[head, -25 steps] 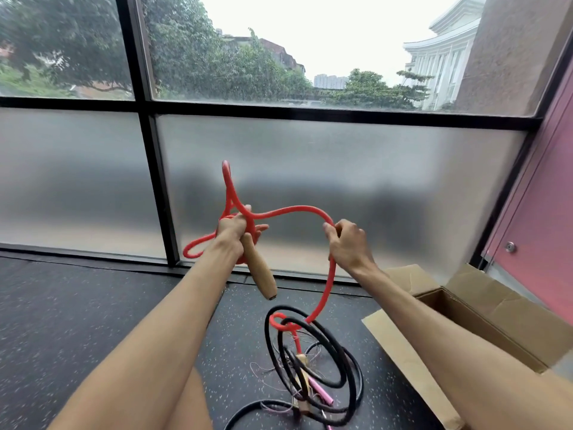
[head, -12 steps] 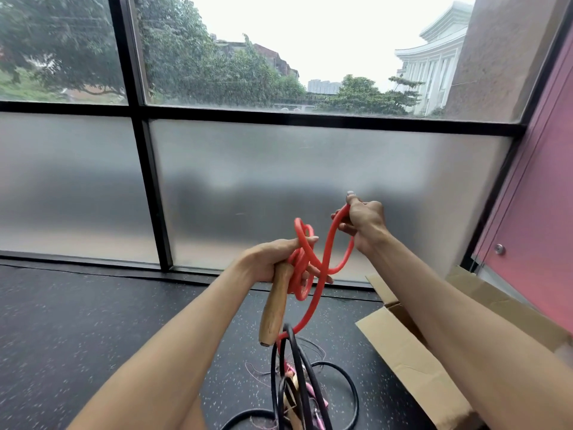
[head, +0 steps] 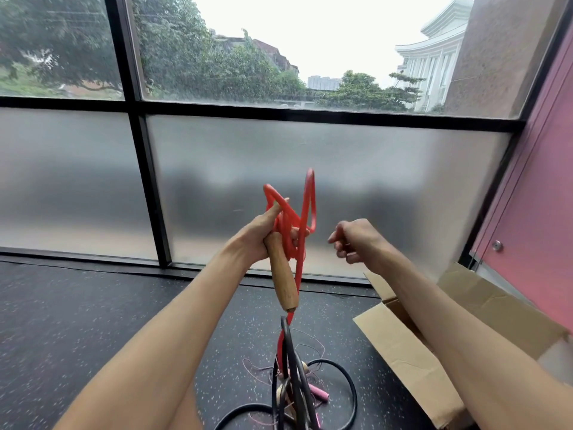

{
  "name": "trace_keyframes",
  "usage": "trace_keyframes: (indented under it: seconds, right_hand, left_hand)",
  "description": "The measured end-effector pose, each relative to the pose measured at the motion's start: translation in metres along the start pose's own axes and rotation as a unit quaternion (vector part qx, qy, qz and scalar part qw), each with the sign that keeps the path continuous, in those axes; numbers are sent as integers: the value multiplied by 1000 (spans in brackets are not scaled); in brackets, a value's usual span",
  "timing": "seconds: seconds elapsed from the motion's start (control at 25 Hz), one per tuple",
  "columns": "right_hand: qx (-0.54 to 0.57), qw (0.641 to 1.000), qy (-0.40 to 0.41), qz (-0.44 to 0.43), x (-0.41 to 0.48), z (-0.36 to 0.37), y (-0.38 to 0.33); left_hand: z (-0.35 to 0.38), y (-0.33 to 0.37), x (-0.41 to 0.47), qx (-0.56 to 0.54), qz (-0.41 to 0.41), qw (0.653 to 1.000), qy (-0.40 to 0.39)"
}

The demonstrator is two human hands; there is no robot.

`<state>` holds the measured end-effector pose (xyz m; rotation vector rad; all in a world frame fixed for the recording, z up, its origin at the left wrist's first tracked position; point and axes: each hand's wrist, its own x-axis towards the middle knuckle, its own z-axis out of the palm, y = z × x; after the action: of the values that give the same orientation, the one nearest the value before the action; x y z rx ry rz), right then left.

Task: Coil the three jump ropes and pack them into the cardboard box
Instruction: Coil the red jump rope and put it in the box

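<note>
My left hand point(head: 263, 232), in the centre of the frame, grips the wooden handle point(head: 282, 274) of the red jump rope point(head: 310, 200) together with several red loops, which stand up above my fingers. One red strand hangs down beside the handle to the lower centre. There the black jump rope point(head: 352, 389) and the thin pink jump rope point(head: 319, 394) lie tangled on the dark floor point(head: 93, 311). My right hand point(head: 359, 240), just right of the loops, holds nothing, and its fingers are loosely curled. The cardboard box point(head: 400, 342) stands open on the floor at the lower right, under my right forearm.
</note>
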<state>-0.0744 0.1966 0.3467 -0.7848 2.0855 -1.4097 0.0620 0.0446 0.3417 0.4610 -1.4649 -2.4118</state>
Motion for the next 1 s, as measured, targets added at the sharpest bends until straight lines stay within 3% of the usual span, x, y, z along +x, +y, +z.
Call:
trace_keyframes:
  seconds: [0.12, 0.24, 0.44, 0.56, 0.68, 0.84, 1.0]
  right_hand:
    - [-160, 957, -240, 33, -12, 24, 33]
    - [-158, 943, -292, 1, -14, 56, 56]
    - [-115, 978, -157, -69, -11, 72, 46]
    - [-33, 990, -58, -127, -7, 66, 27]
    - [76, 985, 11, -152, 2, 60, 7]
    - [173, 973, 70, -134, 20, 46, -5]
    - [193, 971, 98, -101, 29, 30, -6]
  left_hand:
    - [-8, 11, 0, -100, 34, 994, 38]
    - [-14, 12, 5, -131, 53, 987, 79]
    - [-28, 21, 12, -141, 100, 970, 173]
    - [-42, 17, 8, 22, 75, 973, 217]
    - [-42, -6, 4, 193, 4, 968, 162]
    - [-40, -13, 3, 136, -58, 988, 46]
    - [-27, -21, 2, 147, -91, 980, -98]
